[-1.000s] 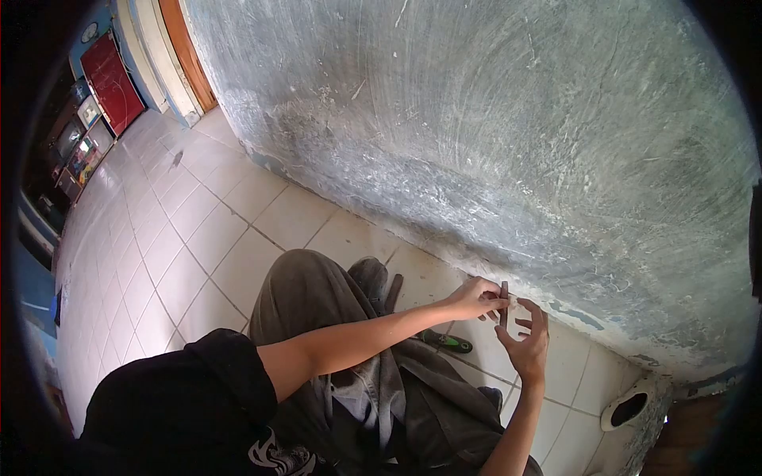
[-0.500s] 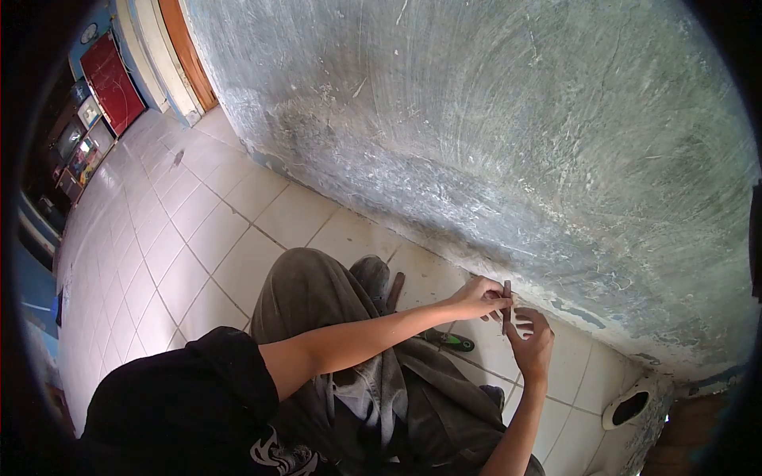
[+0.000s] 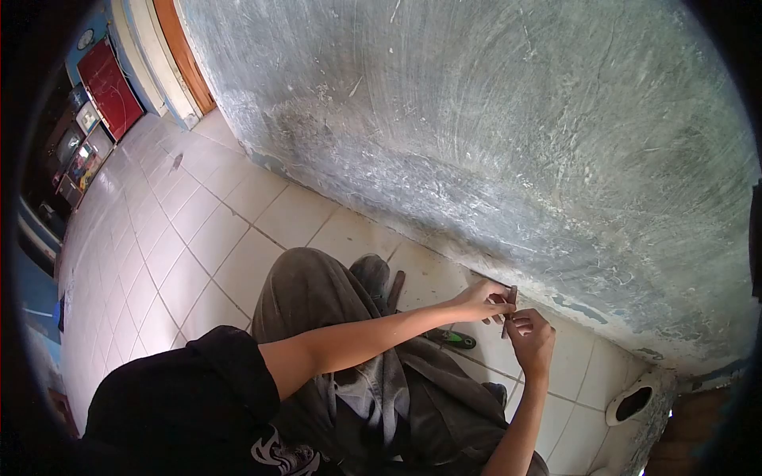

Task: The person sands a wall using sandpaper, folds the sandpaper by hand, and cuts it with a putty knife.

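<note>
Near the foot of the wall, my left hand pinches a thin, flat, dark brown strip near its upper part. The fingers of my right hand are closed on the same strip lower down, close to the left fingertips. The strip stands nearly upright in the view, leaning slightly, and its middle is partly hidden by fingers. I cannot make out its exact kind. Below my left forearm a tool with a black and green handle lies on the floor, partly covered by my clothing.
A scraped grey wall rises beside white floor tiles. A brown handle-like piece lies by my foot. A white-rimmed round opening is at lower right. Far left are a red door and shelves with objects.
My right hand's fingers have moved in from slightly apart to close on the strip beside my left fingers. The strip has shifted slightly right and down and leans more.
</note>
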A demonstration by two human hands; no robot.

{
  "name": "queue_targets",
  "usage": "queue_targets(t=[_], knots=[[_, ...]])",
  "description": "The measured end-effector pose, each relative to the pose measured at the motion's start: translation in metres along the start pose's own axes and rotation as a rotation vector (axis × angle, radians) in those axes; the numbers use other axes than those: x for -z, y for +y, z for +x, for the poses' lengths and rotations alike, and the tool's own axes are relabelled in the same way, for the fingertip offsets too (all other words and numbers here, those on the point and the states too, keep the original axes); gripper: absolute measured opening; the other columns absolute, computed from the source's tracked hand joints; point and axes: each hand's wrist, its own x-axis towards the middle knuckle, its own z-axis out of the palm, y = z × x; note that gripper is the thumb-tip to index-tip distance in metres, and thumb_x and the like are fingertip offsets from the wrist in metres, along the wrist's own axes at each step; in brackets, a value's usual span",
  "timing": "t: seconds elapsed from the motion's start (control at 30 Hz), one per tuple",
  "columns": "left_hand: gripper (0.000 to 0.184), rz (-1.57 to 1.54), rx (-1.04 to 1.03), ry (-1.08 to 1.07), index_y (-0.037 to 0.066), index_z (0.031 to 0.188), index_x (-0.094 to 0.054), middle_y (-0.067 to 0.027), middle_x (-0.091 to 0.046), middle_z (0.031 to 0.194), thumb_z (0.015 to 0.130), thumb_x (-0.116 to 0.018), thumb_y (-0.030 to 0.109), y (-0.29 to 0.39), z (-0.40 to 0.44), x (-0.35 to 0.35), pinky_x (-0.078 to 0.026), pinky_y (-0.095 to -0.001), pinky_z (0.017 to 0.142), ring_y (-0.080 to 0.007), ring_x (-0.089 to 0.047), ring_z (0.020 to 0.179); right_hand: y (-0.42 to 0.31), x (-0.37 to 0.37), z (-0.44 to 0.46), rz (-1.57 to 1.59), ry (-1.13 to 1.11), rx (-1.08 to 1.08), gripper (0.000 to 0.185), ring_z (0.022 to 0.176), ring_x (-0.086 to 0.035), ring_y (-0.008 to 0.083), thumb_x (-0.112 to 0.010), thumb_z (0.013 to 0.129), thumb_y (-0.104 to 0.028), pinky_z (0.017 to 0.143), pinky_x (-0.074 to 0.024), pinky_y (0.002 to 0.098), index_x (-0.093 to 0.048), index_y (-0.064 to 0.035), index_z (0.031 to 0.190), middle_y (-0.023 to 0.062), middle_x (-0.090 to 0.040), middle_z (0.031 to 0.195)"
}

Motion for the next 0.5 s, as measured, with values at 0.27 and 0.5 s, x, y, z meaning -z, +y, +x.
queue_targets(t=[0.27,0.5], knots=[[0.03,-0.001,-0.114,0.084,-0.001,0.086,-0.06,-0.0062,-0.062,0.079,0.076,-0.068,0.026,-0.0045,0.0022,-0.0018,-0.047,-0.0244,0.048,-0.0115,-0.059,0.067,-0.0052,0.0026,0.0003,0.026,0.003,-0.015,0.012,0.067,-0.065,0.0218,-0.066,0.07,-0.01,0.061,-0.0507,0.0296,-0.059,-0.001,0.075,0.0107,-0.065,0.071],[0.038,0.127,-0.07,0.059,-0.001,0.092,-0.057,-0.0087,-0.063,0.087,0.074,-0.071,0.029,-0.0008,0.0016,0.0017,-0.049,-0.0274,0.067,-0.0142,-0.061,0.083,-0.0056,0.0009,0.0,-0.007,0.031,0.002,0.013,0.066,-0.065,0.0222,-0.066,0.071,-0.01,0.061,-0.0509,0.0296,-0.059,0.0004,0.074,0.0109,-0.064,0.07]])
